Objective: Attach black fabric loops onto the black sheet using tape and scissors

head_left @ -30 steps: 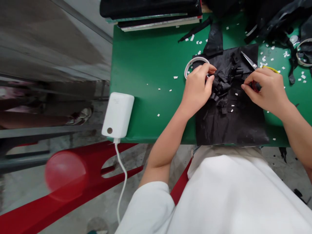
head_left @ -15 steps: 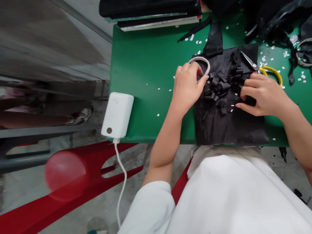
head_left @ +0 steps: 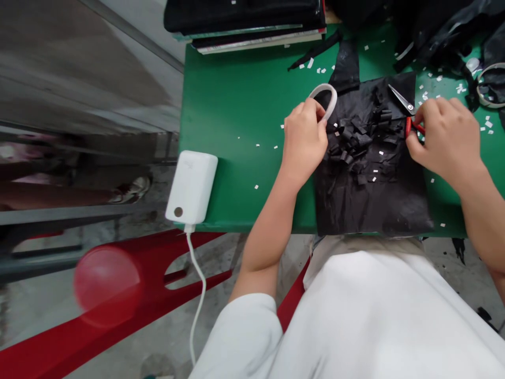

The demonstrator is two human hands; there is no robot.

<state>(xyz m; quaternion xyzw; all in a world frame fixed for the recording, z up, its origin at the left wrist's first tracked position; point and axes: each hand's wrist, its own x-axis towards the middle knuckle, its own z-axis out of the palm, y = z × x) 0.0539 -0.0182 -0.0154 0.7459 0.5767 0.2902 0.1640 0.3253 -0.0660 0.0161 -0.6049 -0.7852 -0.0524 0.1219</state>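
My left hand (head_left: 304,142) is closed on a thin white tape ring (head_left: 325,100), lifted and tilted at the left edge of a crumpled black sheet (head_left: 371,189) on the green table (head_left: 236,116). Several small curled black strips (head_left: 355,139) lie heaped on the sheet between my hands. My right hand (head_left: 447,137) is curled over the handles of a pair of scissors (head_left: 402,100); the steel blades stick out to the upper left and a bit of red handle shows under my fingers.
A white power bank (head_left: 191,187) with a white cable (head_left: 197,295) sits at the table's front left corner. Stacked black boards (head_left: 244,21) lie at the back edge, black scraps and another ring (head_left: 489,84) at the far right. White paper bits litter the table. A red frame (head_left: 118,310) stands below.
My left hand has picked the white ring up off the table and tilted it. My right hand moved up and right onto the scissors' handles, covering the yellow loop.
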